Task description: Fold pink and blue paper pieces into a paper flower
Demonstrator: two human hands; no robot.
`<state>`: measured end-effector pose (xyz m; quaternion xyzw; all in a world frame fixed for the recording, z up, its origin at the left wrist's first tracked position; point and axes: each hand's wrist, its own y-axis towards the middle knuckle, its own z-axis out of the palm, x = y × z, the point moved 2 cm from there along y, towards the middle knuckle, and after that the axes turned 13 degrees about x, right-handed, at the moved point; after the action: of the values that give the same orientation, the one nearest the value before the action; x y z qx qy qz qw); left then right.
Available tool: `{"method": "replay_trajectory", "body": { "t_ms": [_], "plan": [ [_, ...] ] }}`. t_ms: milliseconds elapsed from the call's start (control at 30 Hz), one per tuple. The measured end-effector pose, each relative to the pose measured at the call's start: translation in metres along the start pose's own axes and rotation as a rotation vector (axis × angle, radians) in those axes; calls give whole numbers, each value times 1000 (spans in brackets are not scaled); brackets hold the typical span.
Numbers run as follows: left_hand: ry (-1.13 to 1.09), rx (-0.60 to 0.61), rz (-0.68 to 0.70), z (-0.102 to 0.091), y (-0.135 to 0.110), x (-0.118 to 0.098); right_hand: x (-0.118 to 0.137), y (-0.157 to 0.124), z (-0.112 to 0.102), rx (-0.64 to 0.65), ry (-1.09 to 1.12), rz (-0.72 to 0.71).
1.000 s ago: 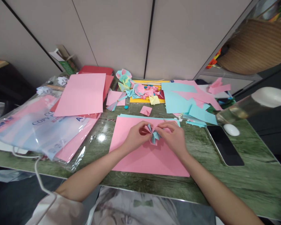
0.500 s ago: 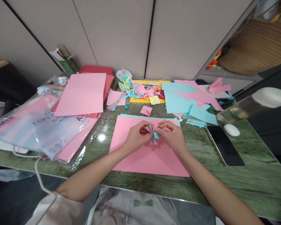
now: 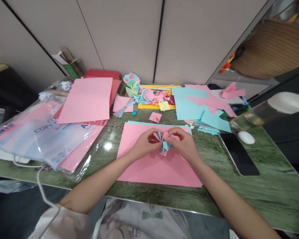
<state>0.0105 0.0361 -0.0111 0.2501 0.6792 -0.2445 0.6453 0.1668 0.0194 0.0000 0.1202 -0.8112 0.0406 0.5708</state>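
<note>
While the left hand (image 3: 146, 143) curls its fingers around the left side, thumb and fingertips closed on the folds with a small hollow between, the right hand (image 3: 184, 144) pinches the right side: 1 folded paper piece (image 3: 165, 146), pink and light blue, pleated and fanned out, held between the 2 hands above the pink sheet (image 3: 159, 172). That sheet lies on blue paper, which shows at its far edge.

Bench (image 3: 271, 199): green, wood-grained, glossy. Just beyond the sheet: 1 pink folded square (image 3: 155, 117). Far middle: paper flowers (image 3: 132, 87), 1 yellow folded piece (image 3: 164, 106), 1 blue pellet (image 3: 134, 113). Far right: blue sheets (image 3: 189, 111) over pink cuttings. Right: 1 dark-screened phone (image 3: 239, 154), 1 white oval object (image 3: 246, 137) just beside it, 1 clear bottle (image 3: 254, 114), white-capped. Left: 1 clear plastic packet (image 3: 62, 132) of copy paper, pink and red sheets (image 3: 87, 99) partly over it.

Room: grey panelled wall (image 3: 127, 36) behind the bench; 1 brown ribbed item (image 3: 274, 49) at far right, above a ledge.
</note>
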Motion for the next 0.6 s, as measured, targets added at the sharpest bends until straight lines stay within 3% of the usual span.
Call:
{"method": "replay_trajectory", "body": {
  "t_ms": [100, 267, 600],
  "plan": [
    [25, 45, -21, 1, -1, -1, 0, 0, 1, 26, -33, 31],
    [8, 49, -33, 1, -1, -1, 3, -2, 1, -69, -121, 36],
    [-77, 26, -70, 3, -1, 1, -3, -3, 6, -75, 39, 39]
  ]
}}
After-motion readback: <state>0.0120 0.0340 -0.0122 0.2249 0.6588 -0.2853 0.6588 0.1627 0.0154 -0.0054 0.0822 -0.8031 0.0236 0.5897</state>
